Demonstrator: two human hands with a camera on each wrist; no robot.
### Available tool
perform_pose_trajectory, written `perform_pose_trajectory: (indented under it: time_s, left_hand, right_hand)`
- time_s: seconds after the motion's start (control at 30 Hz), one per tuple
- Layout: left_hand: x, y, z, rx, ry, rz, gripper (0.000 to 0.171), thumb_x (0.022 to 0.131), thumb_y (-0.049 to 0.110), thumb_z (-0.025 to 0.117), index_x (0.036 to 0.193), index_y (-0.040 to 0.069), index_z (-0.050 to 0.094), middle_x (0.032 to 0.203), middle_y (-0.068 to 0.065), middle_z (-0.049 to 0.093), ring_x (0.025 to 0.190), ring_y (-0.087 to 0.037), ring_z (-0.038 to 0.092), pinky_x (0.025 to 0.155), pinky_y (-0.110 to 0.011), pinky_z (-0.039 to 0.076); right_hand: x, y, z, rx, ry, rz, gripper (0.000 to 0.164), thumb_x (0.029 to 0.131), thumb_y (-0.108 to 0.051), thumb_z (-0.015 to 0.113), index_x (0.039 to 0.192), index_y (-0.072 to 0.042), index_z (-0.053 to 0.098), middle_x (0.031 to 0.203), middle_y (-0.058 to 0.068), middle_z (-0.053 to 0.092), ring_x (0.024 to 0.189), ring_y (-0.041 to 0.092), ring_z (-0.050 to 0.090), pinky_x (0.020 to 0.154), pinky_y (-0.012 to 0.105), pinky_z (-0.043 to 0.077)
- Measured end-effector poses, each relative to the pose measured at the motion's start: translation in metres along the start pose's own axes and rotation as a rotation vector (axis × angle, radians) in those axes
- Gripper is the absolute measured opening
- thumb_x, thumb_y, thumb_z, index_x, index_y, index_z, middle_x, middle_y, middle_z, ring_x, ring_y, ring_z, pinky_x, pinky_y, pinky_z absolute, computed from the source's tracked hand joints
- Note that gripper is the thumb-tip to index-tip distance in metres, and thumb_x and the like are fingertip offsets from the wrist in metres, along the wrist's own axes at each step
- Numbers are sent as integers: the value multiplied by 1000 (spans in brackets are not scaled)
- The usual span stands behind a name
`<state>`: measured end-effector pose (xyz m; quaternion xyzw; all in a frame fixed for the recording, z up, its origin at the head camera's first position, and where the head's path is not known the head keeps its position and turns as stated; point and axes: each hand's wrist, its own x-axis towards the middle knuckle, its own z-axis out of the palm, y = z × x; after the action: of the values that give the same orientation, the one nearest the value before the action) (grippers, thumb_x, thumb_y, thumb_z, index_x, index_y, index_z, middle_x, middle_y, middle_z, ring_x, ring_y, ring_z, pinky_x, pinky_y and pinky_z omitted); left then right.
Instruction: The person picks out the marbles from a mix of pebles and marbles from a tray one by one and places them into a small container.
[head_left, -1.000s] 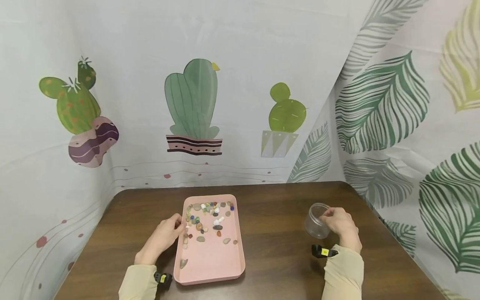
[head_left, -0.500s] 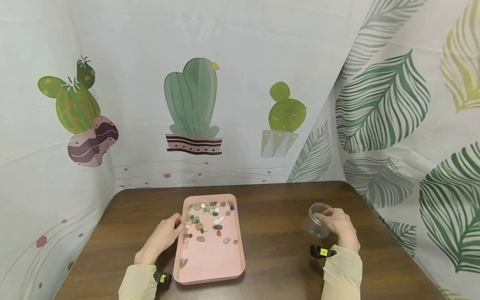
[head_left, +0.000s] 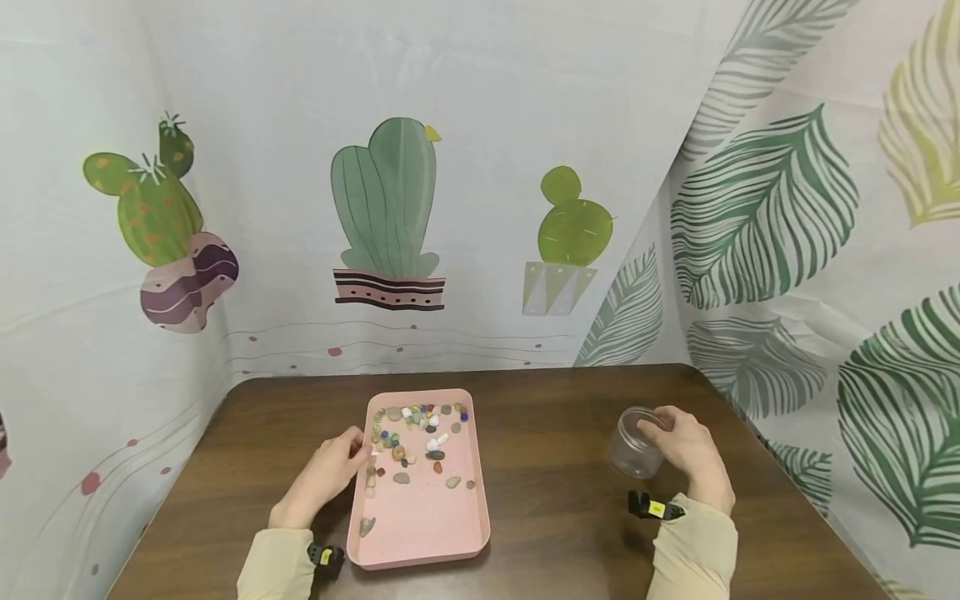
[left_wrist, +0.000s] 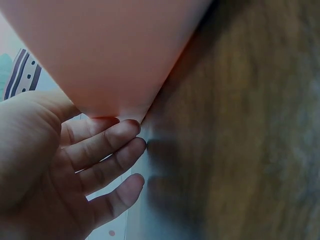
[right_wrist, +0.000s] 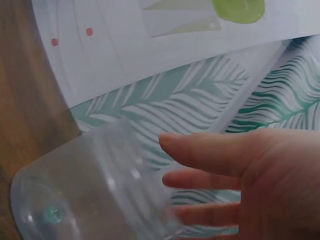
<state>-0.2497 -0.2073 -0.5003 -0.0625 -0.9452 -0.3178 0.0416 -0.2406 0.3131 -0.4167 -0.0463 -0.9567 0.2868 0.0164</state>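
In the head view, a pink tray (head_left: pixel 423 533) stands left of centre, with small stones (head_left: pixel 402 478), a dark pebble (head_left: pixel 435 455) and coloured beads in it. My left hand (head_left: pixel 322 471) holds the tray's left wall; in the left wrist view the thumb passes behind the pink wall and the fingertips touch its outer face. To the right stands a clear jar (head_left: pixel 633 454), uncovered. My right hand (head_left: pixel 686 446) is at its mouth, fingers extended, nothing seen in them. A small greenish spot (right_wrist: pixel 53 214) shows at the jar's bottom. Whether a fingertip touches the rim cannot be told.
The brown wooden table (head_left: pixel 555 500) spans the space between tray and jar. A printed cloth (head_left: pixel 480 208) with cacti and leaves hangs behind and beside the table. Both wrists wear a black camera strap.
My right hand dipped slightly left over the jar's mouth, then drew back to the right with its fingers spreading. Left hand, tray and jar have stayed in place.
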Motion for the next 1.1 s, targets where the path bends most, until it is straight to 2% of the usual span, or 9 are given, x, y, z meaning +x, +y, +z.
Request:
perform_pose_trajectory:
  time_s: [0.2,0.43,0.5,0.63,0.73,0.83,1.1]
  left_hand:
    - [1,0,0,6,5,3,8,87,21,53,88,13,53,71,4,52,64,-12,46,58,-29,38]
    - [0,1,0,-5,-4,-3,9,88,22,53,88,14,53,72,4,52,65,-12,47,58,-29,38]
    - [0,0,0,-2,-6,-7,9,88,23,53,89,14,53,72,4,52,65,-12,47,59,-29,38]
    - [1,0,0,3,-2,-14,10,87,23,53,90,14,54,73,4,53,66,-12,47,60,-29,39]
    - [2,0,-1,4,5,-11,9,87,23,54,89,14,54,73,4,53,66,-12,47,60,-30,39]
    - [2,0,-1,1,13,-1,8,87,22,53,88,14,54,71,5,52,64,-12,47,59,-30,39]
    - [0,-1,0,-18,7,6,8,88,23,52,88,15,54,69,7,51,61,-11,46,57,-29,38]
  right_hand:
    - [-6,-15,-8,8,53,-130,60,85,-49,47,124,-4,42,122,21,45,110,40,40,82,53,33]
    - [-12,-49,-7,6,111,-264,54,85,-48,48,121,-8,46,121,18,46,110,39,39,85,52,30]
    - [-11,-59,-2,18,118,-299,50,85,-45,50,120,-9,48,120,16,47,104,37,46,83,51,33]
    - [-5,-76,11,17,149,-378,41,86,-39,53,116,-11,52,115,12,52,99,31,51,82,47,36]
    - [0,-87,21,13,153,-417,37,86,-36,54,113,-13,54,113,9,53,106,31,46,85,47,32]
    - [4,-97,32,18,139,-437,34,85,-35,55,112,-13,56,112,6,54,107,30,45,86,47,32]
    - [12,-115,68,19,134,-553,25,82,-26,61,103,-12,60,102,2,58,99,21,52,81,39,39]
